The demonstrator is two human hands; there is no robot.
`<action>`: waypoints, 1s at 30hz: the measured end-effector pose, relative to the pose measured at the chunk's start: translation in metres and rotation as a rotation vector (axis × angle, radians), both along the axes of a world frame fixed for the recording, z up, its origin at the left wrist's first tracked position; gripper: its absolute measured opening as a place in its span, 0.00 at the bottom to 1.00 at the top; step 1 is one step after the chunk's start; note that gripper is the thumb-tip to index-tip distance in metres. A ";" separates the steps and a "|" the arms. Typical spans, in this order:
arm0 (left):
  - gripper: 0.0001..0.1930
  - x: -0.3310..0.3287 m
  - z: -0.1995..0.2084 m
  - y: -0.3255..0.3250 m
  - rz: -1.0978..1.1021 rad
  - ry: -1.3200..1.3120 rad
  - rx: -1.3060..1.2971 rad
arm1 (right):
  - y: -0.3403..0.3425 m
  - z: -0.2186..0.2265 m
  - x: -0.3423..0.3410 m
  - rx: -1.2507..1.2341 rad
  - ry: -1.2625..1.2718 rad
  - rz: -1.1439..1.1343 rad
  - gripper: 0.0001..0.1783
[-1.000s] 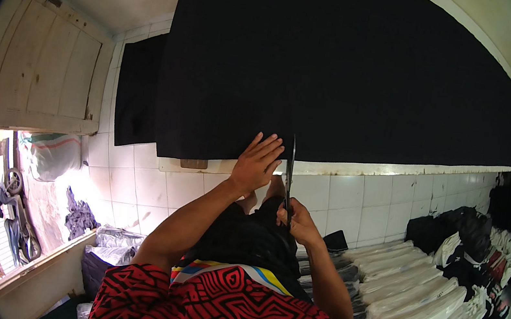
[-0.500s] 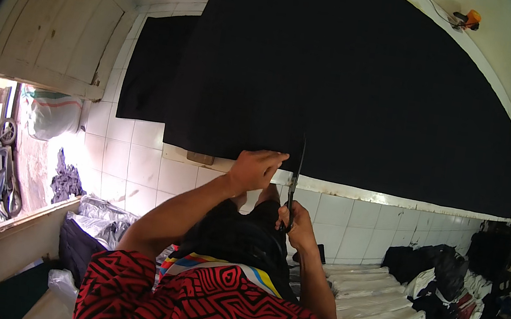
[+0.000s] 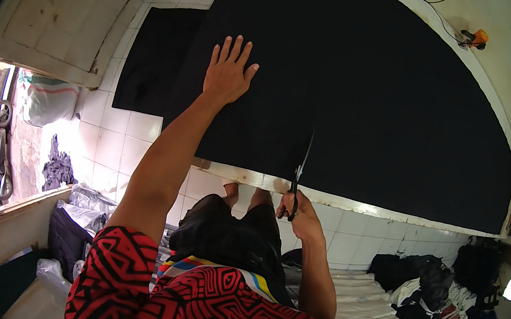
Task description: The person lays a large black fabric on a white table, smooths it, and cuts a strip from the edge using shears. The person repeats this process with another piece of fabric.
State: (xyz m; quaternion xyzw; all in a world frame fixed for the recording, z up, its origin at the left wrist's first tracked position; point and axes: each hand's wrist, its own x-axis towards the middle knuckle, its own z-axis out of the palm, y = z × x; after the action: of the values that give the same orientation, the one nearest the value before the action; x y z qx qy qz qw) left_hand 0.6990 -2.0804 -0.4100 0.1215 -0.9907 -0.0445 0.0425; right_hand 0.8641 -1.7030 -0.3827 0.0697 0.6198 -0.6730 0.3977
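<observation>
A wide sheet of black fabric covers the table and hangs past its left end. My left hand lies flat on the fabric's left part, fingers spread. Near the front edge, my right hand grips the dark handles of a pair of scissors. The long blades point away from me over the fabric, and they look closed or nearly so. Whether fabric lies between them I cannot tell. The table's pale front edge shows below the cloth.
Behind my right arm lie long plastic-wrapped rolls and a heap of mixed clothes. At left are a white sack, a dark cloth pile and a pale wooden door. An orange object with a cable sits beyond the far edge.
My left hand has moved from the front edge up and left, opening flat on the fabric. The fabric's front left corner has shifted right. The scissors stay in my right hand, slightly farther forward.
</observation>
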 end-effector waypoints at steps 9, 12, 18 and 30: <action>0.34 -0.002 0.001 0.000 0.021 0.002 -0.001 | -0.012 0.012 -0.036 0.110 -0.049 -0.002 0.30; 0.34 -0.001 0.001 0.001 0.023 0.005 -0.006 | -0.016 0.011 -0.049 0.068 0.024 -0.050 0.40; 0.33 -0.001 0.003 0.001 0.025 0.002 -0.014 | -0.019 0.008 -0.074 0.092 -0.033 0.017 0.31; 0.33 -0.004 0.007 0.001 0.037 0.017 0.023 | -0.034 0.008 -0.130 0.046 -0.099 -0.032 0.34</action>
State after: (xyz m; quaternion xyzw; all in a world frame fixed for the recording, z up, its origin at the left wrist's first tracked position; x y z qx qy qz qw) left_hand 0.6946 -2.0798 -0.4034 0.1399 -0.9873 -0.0562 0.0501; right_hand 0.7339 -1.7368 -0.3747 0.1217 0.6135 -0.6604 0.4154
